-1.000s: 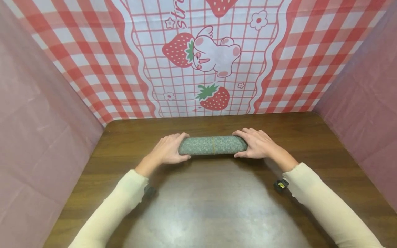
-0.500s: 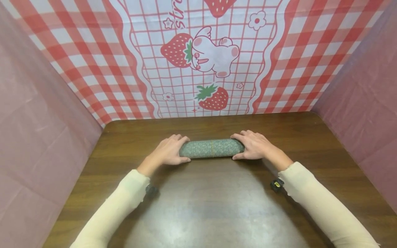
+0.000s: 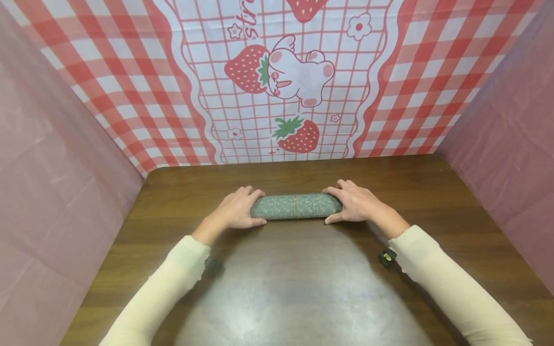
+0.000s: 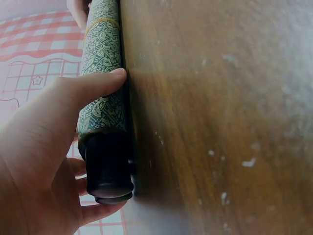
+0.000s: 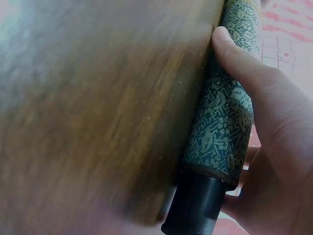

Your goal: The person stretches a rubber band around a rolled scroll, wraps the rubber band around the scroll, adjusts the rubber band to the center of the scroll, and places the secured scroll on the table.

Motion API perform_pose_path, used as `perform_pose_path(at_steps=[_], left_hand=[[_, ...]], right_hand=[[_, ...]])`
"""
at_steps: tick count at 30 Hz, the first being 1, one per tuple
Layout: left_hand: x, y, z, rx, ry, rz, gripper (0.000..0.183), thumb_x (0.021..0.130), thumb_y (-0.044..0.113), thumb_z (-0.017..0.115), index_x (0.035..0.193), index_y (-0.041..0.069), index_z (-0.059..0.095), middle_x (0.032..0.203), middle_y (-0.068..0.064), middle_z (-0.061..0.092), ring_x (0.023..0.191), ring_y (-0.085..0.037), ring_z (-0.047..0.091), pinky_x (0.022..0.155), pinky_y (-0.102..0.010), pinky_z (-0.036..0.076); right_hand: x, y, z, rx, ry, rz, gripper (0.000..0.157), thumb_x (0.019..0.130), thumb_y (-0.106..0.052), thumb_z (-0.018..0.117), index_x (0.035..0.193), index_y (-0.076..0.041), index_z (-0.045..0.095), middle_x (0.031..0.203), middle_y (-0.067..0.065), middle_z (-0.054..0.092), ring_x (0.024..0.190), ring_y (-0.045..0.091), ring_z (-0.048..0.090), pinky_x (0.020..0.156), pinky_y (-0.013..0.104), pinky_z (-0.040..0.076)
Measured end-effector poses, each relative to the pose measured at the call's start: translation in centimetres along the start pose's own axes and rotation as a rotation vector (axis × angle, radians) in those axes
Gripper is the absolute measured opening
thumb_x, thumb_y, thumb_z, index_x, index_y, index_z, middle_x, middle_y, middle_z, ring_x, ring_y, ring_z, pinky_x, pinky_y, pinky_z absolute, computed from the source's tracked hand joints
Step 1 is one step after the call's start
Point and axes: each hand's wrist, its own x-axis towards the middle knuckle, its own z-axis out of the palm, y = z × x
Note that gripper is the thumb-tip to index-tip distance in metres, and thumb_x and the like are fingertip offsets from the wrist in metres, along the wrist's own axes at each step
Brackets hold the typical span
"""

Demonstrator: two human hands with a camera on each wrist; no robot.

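A rolled scroll covered in green patterned brocade lies crosswise on the far half of the wooden table. Round its middle runs a thin yellow band. The left hand grips the scroll's left end, thumb on the near side and fingers over the far side. At the other end, the right hand holds it the same way. Black roller ends stick out past the brocade: one roller end shows in the left wrist view, the other roller end in the right wrist view.
The brown wooden table reflects light in its middle. Behind it hangs a red-and-white checked cloth with strawberry prints. Pink cloth walls stand on both sides. A small dark device sits at the right wrist.
Between one second and half a second ago, both hands brought the scroll down slightly and a little nearer. Since then hands and scroll have stayed almost still.
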Motion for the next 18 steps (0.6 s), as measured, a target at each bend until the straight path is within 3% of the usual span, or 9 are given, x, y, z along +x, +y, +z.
perform_pose_path(at_steps=[7, 10, 12, 18], left_hand=[[1.1, -1.8, 2.2, -0.005, 0.009, -0.008, 0.092, 0.082, 0.074, 0.086, 0.156, 0.026, 0.059, 0.144, -0.012, 0.068, 0.131, -0.035, 0.066, 0.105, -0.062, 0.061], [1.2, -1.8, 2.1, 0.01, 0.019, 0.002, 0.092, 0.082, 0.073, 0.086, 0.156, 0.026, 0.059, 0.145, -0.013, 0.069, 0.132, -0.036, 0.067, 0.106, -0.062, 0.061], [0.7, -1.0, 1.1, 0.001, 0.02, 0.005, 0.09, 0.082, 0.069, 0.088, 0.155, 0.024, 0.06, 0.144, -0.013, 0.069, 0.131, -0.036, 0.067, 0.105, -0.061, 0.061], [-1.3, 2.9, -3.9, 0.008, 0.003, -0.003, 0.081, 0.087, 0.057, 0.09, 0.152, 0.017, 0.064, 0.142, -0.016, 0.071, 0.133, -0.039, 0.067, 0.109, -0.06, 0.061]], right_hand=[[-0.3, 0.1, 0.1, 0.015, 0.018, -0.004, 0.089, 0.083, -0.065, 0.092, 0.155, -0.021, 0.063, 0.127, 0.013, 0.065, 0.118, 0.034, 0.063, 0.087, 0.06, 0.061], [-0.4, 0.2, 0.0, 0.02, 0.034, -0.008, 0.089, 0.082, -0.065, 0.093, 0.155, -0.024, 0.063, 0.124, 0.012, 0.065, 0.118, 0.034, 0.063, 0.086, 0.059, 0.06], [-0.5, 0.2, -0.1, 0.021, 0.043, -0.014, 0.089, 0.082, -0.067, 0.092, 0.155, -0.026, 0.063, 0.123, 0.011, 0.065, 0.117, 0.034, 0.064, 0.085, 0.057, 0.059], [-0.7, 0.5, -0.7, 0.025, 0.085, -0.017, 0.084, 0.085, -0.071, 0.088, 0.155, -0.03, 0.065, 0.127, 0.009, 0.068, 0.115, 0.03, 0.068, 0.08, 0.051, 0.057]])
